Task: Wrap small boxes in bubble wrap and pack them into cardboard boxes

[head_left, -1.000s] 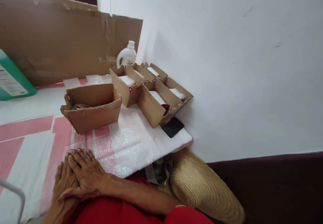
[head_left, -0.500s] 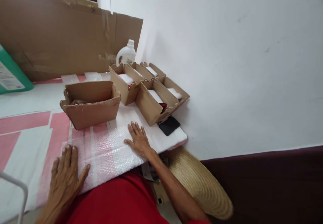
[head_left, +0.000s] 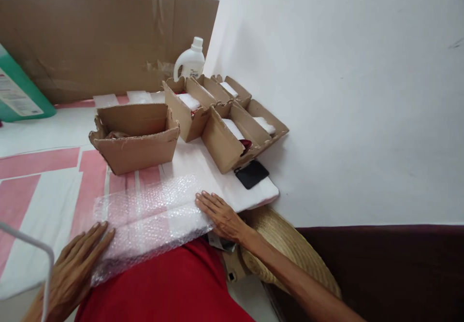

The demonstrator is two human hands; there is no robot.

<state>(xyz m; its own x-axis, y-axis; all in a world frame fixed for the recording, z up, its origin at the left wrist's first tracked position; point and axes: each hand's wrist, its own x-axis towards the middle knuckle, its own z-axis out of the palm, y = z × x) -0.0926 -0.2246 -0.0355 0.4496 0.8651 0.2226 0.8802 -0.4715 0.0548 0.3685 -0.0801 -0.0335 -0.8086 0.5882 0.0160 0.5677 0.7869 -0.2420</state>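
Note:
A clear sheet of bubble wrap [head_left: 152, 230] lies over the table's front edge, a crease running along its length. At its left end my left hand [head_left: 78, 264] rests with fingers stretched out, the tips touching the sheet; its thumb is hidden. My right hand [head_left: 223, 215] lies flat at the right end, fingers extended side by side. Neither hand grasps anything. Just beyond the sheet stands an open cardboard box [head_left: 145, 150] with something brownish inside, mostly hidden by its front wall.
Several open cardboard boxes [head_left: 221, 143] with white packets stand at the right, before a white jug [head_left: 192, 63]. A black flat object [head_left: 252, 174] lies beside them. A green container [head_left: 25, 95] stands left. A straw hat [head_left: 286, 240] is below the table's right edge.
My left hand has shifted down and left, towards the sheet's near corner. My right hand has moved to the sheet's right edge. The view has tilted down slightly.

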